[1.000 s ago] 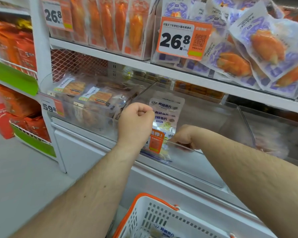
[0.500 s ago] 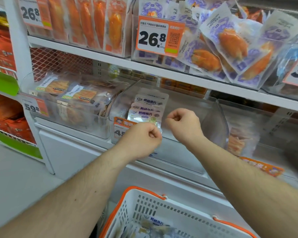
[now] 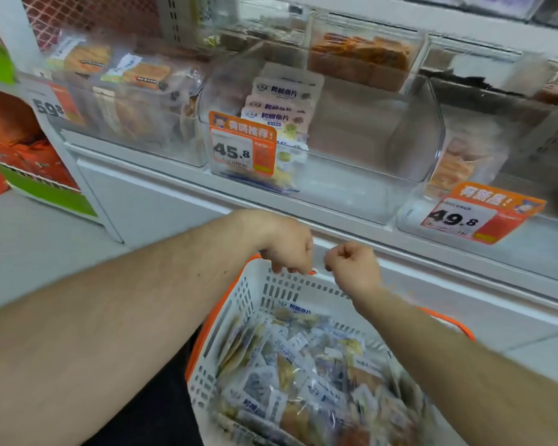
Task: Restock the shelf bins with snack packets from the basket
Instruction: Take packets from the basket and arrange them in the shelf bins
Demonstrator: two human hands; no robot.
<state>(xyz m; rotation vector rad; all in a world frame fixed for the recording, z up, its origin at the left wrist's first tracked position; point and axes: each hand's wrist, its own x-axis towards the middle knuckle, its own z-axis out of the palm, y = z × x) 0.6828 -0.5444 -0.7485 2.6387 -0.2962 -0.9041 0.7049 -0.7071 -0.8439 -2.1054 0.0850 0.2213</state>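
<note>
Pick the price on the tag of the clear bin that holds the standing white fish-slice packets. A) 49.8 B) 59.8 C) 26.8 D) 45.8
D: the orange tag reading 45.8 hangs on the front of the clear bin, right before the white packets.

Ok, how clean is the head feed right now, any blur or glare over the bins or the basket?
Head view: motion blur smears the packets in the basket and the shelf's right end; the 45.8 tag stays legible; soft glare streaks the clear bin; wide-angle bowing bends the shelf edge; both hands, left and right, look fairly sharp.
</note>
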